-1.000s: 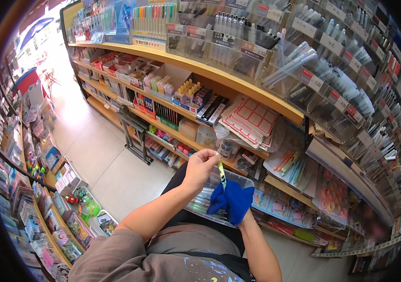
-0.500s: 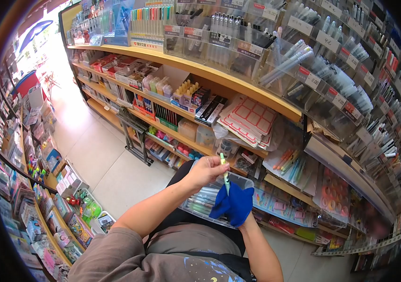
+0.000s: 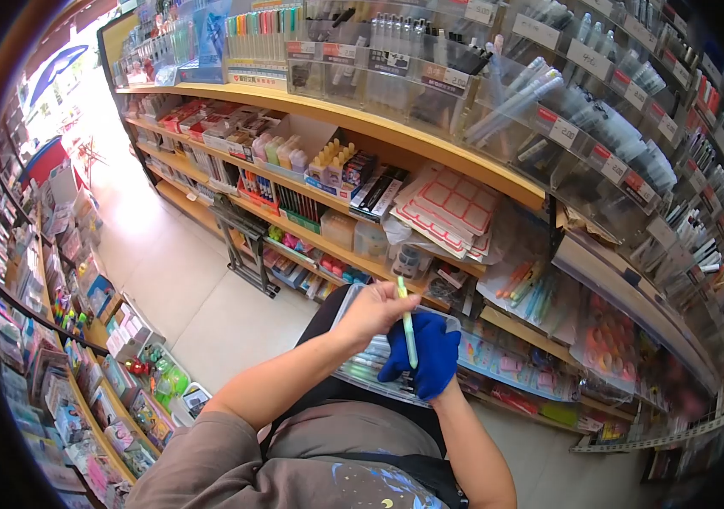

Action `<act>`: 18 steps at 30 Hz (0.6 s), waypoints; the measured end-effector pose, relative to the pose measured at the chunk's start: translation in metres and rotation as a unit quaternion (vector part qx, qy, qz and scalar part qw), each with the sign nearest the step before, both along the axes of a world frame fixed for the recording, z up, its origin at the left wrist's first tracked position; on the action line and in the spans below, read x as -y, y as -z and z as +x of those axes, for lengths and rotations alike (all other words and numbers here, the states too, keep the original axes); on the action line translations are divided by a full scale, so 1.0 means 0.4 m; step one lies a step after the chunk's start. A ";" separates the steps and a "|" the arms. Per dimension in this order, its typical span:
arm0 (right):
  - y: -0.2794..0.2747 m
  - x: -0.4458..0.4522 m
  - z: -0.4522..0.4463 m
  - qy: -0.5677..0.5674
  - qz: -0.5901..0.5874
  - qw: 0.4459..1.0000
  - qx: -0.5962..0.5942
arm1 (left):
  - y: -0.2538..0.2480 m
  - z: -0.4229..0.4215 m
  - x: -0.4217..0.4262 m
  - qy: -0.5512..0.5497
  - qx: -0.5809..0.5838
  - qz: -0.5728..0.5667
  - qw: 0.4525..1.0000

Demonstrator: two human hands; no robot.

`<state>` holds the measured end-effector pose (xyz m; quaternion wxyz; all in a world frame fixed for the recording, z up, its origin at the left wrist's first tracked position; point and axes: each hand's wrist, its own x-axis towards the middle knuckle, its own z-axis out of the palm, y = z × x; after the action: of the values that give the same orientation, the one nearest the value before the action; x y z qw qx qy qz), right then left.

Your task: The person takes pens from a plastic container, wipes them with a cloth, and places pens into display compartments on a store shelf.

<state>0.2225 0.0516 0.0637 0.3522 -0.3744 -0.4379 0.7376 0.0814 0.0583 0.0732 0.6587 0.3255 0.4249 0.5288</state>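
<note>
My left hand point(image 3: 372, 312) pinches a slim pen point(image 3: 409, 331) near its top; the pen has a pale green cap and a light green body. It slants down across the front of a blue cloth point(image 3: 432, 352). That cloth covers my right hand, so its fingers are hidden, with only the wrist and forearm bare below. On my lap, beneath both hands, rests a clear plastic box point(image 3: 353, 371) with several similar pens lying inside.
Wooden shelves point(image 3: 294, 191) of boxed stationery run ahead of me, with clear pen racks point(image 3: 430, 85) above. Red-printed label sheets point(image 3: 447, 208) lie on one shelf. A folded dark metal stand point(image 3: 247, 246) is on the tiled floor. Another display point(image 3: 82, 365) lines the left.
The pen's lower end has come out of the cloth's fold and now lies across its front. The cloth-covered hand has bunched and shifted slightly. The left hand keeps its pinch.
</note>
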 end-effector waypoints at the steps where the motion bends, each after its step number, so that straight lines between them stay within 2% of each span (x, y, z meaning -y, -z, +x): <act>1: -0.017 0.010 -0.006 0.033 -0.035 0.999 -0.005 | 0.003 0.024 0.003 -0.001 -0.028 0.010 1.000; 2: -0.034 0.021 -0.012 0.067 -0.069 0.995 -0.010 | 0.005 0.042 0.005 -0.003 -0.056 0.021 0.998; 4: -0.022 0.024 -0.004 0.024 0.092 0.992 0.082 | 0.035 0.048 -0.012 -0.014 -0.052 0.050 0.997; 7: 0.046 0.002 0.012 -0.004 0.181 0.983 0.044 | 0.013 0.041 -0.037 -0.047 -0.077 0.087 0.992; 10: 0.047 0.002 0.015 -0.003 0.225 0.973 0.059 | -0.034 0.031 -0.039 -0.075 -0.082 0.058 0.992; 11: 0.033 -0.002 0.016 -0.033 0.089 0.994 -0.047 | -0.038 0.029 -0.044 -0.088 -0.065 0.072 0.991; 14: -0.020 0.029 0.022 -0.024 0.009 0.999 -0.046 | -0.026 -0.002 -0.064 -0.160 -0.096 0.068 0.980; 15: -0.009 0.035 0.025 -0.022 0.064 0.997 -0.023 | -0.049 -0.020 -0.070 -0.189 -0.076 0.059 0.977; 16: 0.009 0.039 0.030 -0.020 0.121 0.992 0.000 | -0.038 -0.059 -0.089 -0.183 -0.031 0.068 0.980; 18: 0.061 0.023 0.034 -0.011 0.212 0.973 0.087 | -0.062 -0.072 -0.084 -0.141 -0.027 0.071 0.987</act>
<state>0.2361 0.0425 0.0392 0.3755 -0.3493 -0.6173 0.5966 0.0525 0.0920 0.0980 0.5413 0.3227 0.4451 0.6362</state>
